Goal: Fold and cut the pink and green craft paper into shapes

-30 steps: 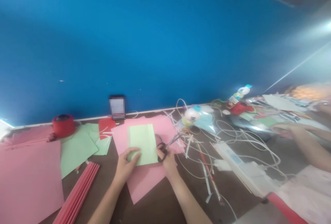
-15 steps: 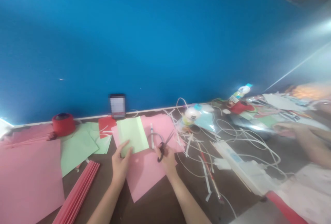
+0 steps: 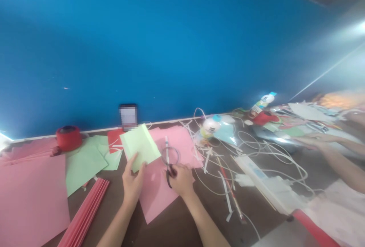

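My left hand (image 3: pixel 133 178) grips the near edge of a light green sheet of paper (image 3: pixel 140 146), which has a fold line along its right side and is tilted up a little. In my right hand (image 3: pixel 182 180) is a pair of scissors (image 3: pixel 169 178) with dark handles; the blades are mostly hidden by the hand. Pink sheets (image 3: pixel 155 197) lie under both hands. A white pen (image 3: pixel 167 146) and a thin dark ring (image 3: pixel 177 152) rest on the pink paper, just beyond the scissors.
A red tape roll (image 3: pixel 68 139), green sheets (image 3: pixel 85 161) and a pleated pink paper (image 3: pixel 85 214) lie at left. To the right are a glue bottle (image 3: pixel 211 125), a paintbrush (image 3: pixel 232 193), a white power strip (image 3: pixel 265 182) and looped cables. Another person's arm (image 3: pixel 336 155) reaches in.
The green paper has tilted and shifted slightly left in my left hand. My right hand has turned the scissors, so the blades no longer point up to the right. The other person's hand moved left.
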`<state>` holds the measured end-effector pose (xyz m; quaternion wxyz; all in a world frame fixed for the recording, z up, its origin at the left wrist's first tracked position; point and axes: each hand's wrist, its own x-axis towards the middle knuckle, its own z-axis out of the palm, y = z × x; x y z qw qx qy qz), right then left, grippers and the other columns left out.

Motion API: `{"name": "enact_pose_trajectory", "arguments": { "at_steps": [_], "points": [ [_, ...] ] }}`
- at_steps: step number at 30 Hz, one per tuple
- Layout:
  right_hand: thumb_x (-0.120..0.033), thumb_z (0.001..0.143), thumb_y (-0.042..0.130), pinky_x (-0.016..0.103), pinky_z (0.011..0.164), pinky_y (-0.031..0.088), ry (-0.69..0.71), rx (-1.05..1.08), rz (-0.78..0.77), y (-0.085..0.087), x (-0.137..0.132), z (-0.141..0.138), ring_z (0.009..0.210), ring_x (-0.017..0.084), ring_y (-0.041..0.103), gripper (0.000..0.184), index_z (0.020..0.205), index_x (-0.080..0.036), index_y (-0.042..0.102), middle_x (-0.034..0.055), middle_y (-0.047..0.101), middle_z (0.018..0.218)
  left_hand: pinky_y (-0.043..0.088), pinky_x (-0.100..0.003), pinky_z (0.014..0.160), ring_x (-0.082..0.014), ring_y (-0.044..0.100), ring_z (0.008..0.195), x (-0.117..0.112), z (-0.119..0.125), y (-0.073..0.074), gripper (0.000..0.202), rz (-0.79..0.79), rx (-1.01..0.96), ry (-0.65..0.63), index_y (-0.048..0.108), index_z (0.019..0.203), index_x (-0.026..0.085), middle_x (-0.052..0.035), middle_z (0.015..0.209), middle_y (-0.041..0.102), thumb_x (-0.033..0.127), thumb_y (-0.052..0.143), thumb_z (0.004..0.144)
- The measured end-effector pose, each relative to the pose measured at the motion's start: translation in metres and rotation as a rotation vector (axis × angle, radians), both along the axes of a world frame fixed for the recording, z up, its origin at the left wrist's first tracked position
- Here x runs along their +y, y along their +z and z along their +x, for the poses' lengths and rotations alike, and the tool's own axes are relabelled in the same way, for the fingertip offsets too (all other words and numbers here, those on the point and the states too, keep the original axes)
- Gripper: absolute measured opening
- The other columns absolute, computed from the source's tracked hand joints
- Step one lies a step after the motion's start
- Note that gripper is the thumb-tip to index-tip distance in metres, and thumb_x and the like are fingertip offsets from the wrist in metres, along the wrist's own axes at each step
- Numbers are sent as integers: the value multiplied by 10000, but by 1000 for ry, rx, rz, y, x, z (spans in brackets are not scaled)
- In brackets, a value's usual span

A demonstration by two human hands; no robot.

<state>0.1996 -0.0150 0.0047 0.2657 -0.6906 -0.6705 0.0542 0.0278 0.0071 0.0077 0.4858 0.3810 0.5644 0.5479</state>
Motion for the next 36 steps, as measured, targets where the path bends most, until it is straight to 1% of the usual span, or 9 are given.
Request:
{"name": "enact_pose_trajectory", "arguments": {
  "at_steps": [4,7,10,13,17,22,28,32,36],
  "points": [
    [-342,761,520,282,656,284,-41,58,-2,-4,2,0,571,163,525,224,592,-195,535,7,567,536,451,-304,870,-261,515,1102,-1,4,3,537,23,44,-29,557,1158,251,-55,1187,573,299,692,640],
    [-348,734,551,286,651,332,-144,200,24,-10,4,4,641,195,561,151,775,-206,583,29,622,663,459,-283,853,-253,508,1109,-2,5,3,492,57,85,-46,579,1126,257,-51,1224,544,305,687,649],
    [-330,707,569,284,620,378,-236,366,76,-16,7,11,709,213,565,240,905,-194,568,61,625,788,472,-287,825,-252,538,1069,-2,4,2,476,43,66,-68,588,1118,249,-66,1170,580,307,680,655],
    [-312,657,602,292,611,406,-285,413,107,-20,9,18,717,214,549,305,916,-163,539,67,588,788,475,-307,821,-247,575,1010,-1,3,-1,479,32,74,-91,583,1126,231,-75,1085,626,311,669,662],
    [-313,642,601,314,625,435,-282,360,68,-19,10,24,719,213,547,403,982,-126,493,79,569,827,490,-320,789,-233,600,959,0,3,-6,448,45,143,-143,580,1112,202,-87,1118,609,336,631,688],
    [-356,756,514,339,752,424,-285,175,91,-17,10,34,907,248,545,374,1051,-126,509,134,586,980,484,-322,804,-238,583,994,2,2,-9,366,101,204,-209,607,1054,199,-81,1146,592,322,601,710],
    [-443,786,501,292,612,383,-413,14,54,-14,6,47,750,219,573,285,890,-213,634,82,641,856,502,-308,748,-229,597,952,2,2,-9,247,131,236,-268,665,919,197,-70,1022,648,296,584,707],
    [-452,793,501,296,663,415,-222,326,145,-6,6,39,732,193,560,292,811,-191,632,74,629,820,498,-329,755,-222,625,855,3,3,-11,157,189,259,-321,701,768,200,-57,856,691,259,577,692],
    [-426,775,548,310,704,449,56,818,-23,-1,9,22,779,204,581,278,879,-185,639,63,649,838,504,-314,733,-209,629,844,2,4,-12,177,197,238,-413,702,786,200,-57,873,692,211,549,698]
  ]
}}
